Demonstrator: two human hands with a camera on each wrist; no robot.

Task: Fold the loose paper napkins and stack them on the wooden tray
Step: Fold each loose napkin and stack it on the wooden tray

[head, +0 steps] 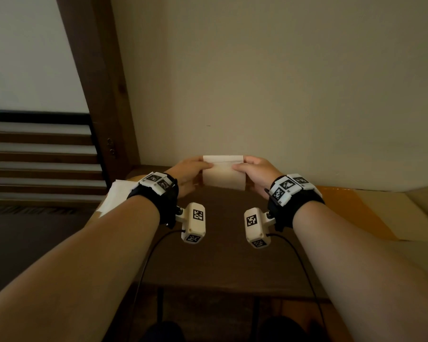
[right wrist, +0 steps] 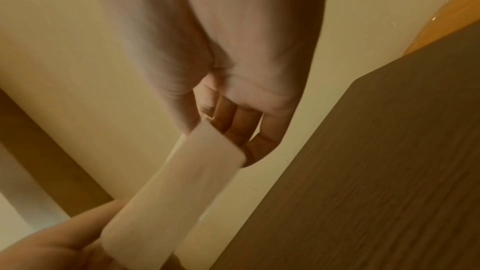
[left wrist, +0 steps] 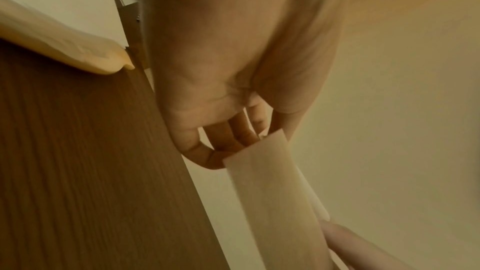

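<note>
The left forearm (head: 84, 243) partly hides the loose napkins (head: 117, 196).

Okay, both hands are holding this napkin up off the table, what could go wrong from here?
1. The left hand and right hand pinch the napkin only at its side edges; pulling apart might tear the thin paper.
2. It hangs in the air above the table, so the layers may slip and crease crookedly.

The folded napkin (head: 224, 172) is thin matt paper, faintly embossed along its top edge. The surface (head: 222, 255) is dark brown wood with a matt straight grain. The loose napkins (head: 117, 196) at its left edge are plain white paper. The wall (head: 282, 82) is smooth matt cream.
</note>
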